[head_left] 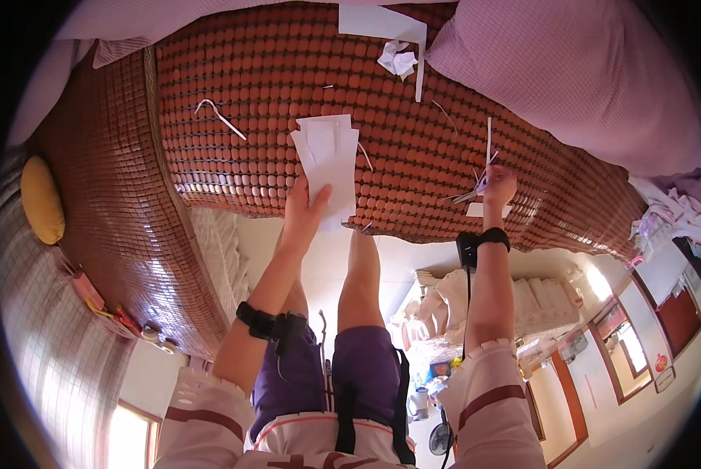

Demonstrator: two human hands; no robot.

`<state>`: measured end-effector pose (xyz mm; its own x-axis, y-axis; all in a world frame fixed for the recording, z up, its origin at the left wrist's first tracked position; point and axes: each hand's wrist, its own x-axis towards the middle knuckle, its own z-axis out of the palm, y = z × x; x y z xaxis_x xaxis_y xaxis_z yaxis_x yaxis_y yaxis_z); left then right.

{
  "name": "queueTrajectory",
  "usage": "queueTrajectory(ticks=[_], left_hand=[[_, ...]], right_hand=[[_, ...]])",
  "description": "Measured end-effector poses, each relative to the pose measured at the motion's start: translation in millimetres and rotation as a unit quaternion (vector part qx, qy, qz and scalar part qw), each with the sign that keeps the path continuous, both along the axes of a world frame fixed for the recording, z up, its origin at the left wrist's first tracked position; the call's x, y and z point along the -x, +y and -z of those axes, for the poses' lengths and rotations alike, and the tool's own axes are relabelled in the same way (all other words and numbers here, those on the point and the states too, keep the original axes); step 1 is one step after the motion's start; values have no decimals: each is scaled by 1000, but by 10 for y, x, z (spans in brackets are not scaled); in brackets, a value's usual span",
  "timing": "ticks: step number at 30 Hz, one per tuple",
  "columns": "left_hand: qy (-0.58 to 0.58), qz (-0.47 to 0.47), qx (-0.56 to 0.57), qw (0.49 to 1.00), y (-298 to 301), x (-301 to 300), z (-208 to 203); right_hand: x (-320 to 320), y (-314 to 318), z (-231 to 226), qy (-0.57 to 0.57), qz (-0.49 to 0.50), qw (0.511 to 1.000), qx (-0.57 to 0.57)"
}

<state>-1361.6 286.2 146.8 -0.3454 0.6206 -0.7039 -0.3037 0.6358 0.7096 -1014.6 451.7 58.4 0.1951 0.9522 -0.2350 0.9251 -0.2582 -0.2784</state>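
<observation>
My left hand (304, 211) grips a small stack of white paper pieces (331, 168), with the thumb lying on top. The sheets overlap unevenly, and a smaller piece lies on the upper part. Farther right, my right hand (500, 186) is closed on a pair of scissors (466, 194), whose metal blades point left. The handles are mostly hidden by the fingers. Just beyond that hand a thin white paper strip (489, 139) lies on the brown beaded mat (249, 144). A small white paper piece (487, 210) rests beside the wrist, at the near side of the scissors.
A crumpled paper (397, 59) and a larger white sheet (382, 23) lie at the far side. Another bent strip (221, 119) is at the left. Pink bedding (561, 78) covers the far right, and a yellow cushion (42, 199) sits at the far left.
</observation>
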Motion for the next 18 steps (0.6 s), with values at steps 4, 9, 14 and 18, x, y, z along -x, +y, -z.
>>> queueTrajectory(ticks=[4,9,14,18], left_hand=[[-14,-15,6,1000,53,-6,22],[-25,-27,2,999,165,-29,-8],[-26,-9,18,999,233,-64,-49],[-40,-31,2,999,261,-125,-72]], right_hand=[[84,85,-20,26,7,1000,14],[215,165,-48,89,1,993,-75],[345,202,-54,79,-18,995,-59],[402,228,-74,16,-26,1000,1]])
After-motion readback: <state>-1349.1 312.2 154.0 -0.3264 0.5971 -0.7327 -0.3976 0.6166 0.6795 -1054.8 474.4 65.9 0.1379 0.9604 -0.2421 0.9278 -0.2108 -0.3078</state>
